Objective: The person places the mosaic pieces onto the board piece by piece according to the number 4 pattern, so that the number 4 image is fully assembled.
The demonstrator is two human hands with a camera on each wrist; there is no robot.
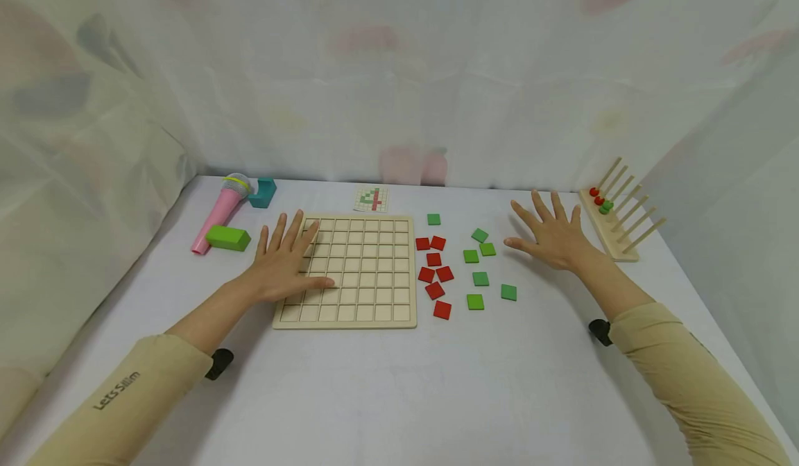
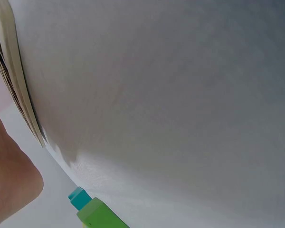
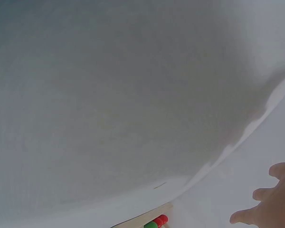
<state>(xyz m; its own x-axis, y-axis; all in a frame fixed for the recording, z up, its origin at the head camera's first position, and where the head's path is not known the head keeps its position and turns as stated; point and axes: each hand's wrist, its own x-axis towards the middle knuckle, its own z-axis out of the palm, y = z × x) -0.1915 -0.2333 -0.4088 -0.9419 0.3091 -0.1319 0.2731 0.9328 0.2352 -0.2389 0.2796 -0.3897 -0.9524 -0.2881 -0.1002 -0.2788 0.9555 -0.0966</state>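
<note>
My left hand (image 1: 284, 265) is spread over the left side of a wooden grid board (image 1: 374, 325), thumb pointing across its squares. Fingers splayed, my right hand (image 1: 554, 238) hovers above the table between the loose tiles and a wooden peg rack (image 1: 608, 234). Neither hand holds anything. Right of the board lie several red square tiles (image 1: 433, 259) in a loose column. Beyond them are scattered several green tiles (image 1: 480, 279), some lighter, some darker. A small pattern card (image 1: 371, 200) with green and red squares sits behind the board.
At the left back lies a pink toy microphone (image 1: 218, 218), with a green block (image 1: 228, 238) against it and a teal block (image 1: 263, 193) beside its head. Red and green beads (image 1: 605, 206) sit on the rack's far pegs. A curtain (image 1: 399, 91) hangs behind the table.
</note>
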